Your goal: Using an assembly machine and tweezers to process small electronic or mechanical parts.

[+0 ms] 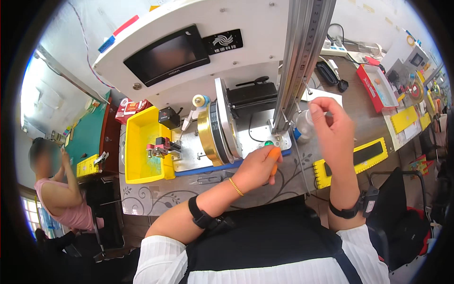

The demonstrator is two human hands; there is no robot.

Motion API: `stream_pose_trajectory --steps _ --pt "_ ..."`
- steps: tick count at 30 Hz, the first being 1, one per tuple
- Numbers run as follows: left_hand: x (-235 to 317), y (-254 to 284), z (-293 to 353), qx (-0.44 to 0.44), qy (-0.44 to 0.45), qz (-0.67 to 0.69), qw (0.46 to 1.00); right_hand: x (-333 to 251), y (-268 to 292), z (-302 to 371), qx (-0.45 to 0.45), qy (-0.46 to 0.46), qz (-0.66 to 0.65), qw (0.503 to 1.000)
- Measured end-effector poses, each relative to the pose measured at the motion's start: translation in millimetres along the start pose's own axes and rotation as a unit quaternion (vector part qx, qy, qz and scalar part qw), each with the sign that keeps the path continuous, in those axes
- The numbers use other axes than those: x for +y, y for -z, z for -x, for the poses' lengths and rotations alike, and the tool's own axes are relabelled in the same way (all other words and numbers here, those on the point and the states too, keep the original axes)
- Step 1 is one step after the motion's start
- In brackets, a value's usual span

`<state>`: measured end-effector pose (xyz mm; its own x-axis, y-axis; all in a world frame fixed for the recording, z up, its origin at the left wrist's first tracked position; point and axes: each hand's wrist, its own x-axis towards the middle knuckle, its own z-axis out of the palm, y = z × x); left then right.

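Observation:
My left hand (pixel 255 170), a gold bracelet at its wrist, is closed round an orange-handled tool (pixel 275 153); the tool's working end cannot be made out. Just beyond these fingers, a green button (pixel 268 143) sits at the right end of a machine's metal base. Raised higher on the right, my right hand (pixel 335 128) has thumb and fingers pinched together; whatever they hold is too small to see. Close to its left are a clear container (pixel 304 124) and an upright metal rail (pixel 299 61) with short pins. A gold-rimmed wheel (pixel 208 135) stands on the machine, left of both hands.
A yellow bin (pixel 142 176) stands at the machine's left. Grey tweezers or pliers (pixel 215 178) lie at the table's front. To the right are a yellow-framed tray (pixel 353 161) and a red box (pixel 376 87). Another person (pixel 64 199) sits at far left.

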<state>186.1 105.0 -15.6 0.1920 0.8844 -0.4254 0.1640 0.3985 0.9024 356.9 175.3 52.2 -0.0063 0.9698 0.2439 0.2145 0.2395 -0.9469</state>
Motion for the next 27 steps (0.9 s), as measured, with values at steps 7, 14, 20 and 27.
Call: stream_pose_trajectory --steps 7,14,20,27 --pt "-9 10 6 -0.054 0.069 -0.021 0.996 5 -12 7 0.000 0.095 0.130 0.987" --pt "-10 14 7 -0.075 0.113 -0.038 0.990 19 -14 17 -0.108 -0.188 -0.240 0.946" --pt "-6 15 12 -0.106 0.112 -0.034 0.987 34 -28 19 -0.070 -0.136 -0.339 0.928" --pt "36 30 63 -0.289 0.063 -0.064 0.953 10 52 58 -0.064 -0.036 -0.376 0.924"
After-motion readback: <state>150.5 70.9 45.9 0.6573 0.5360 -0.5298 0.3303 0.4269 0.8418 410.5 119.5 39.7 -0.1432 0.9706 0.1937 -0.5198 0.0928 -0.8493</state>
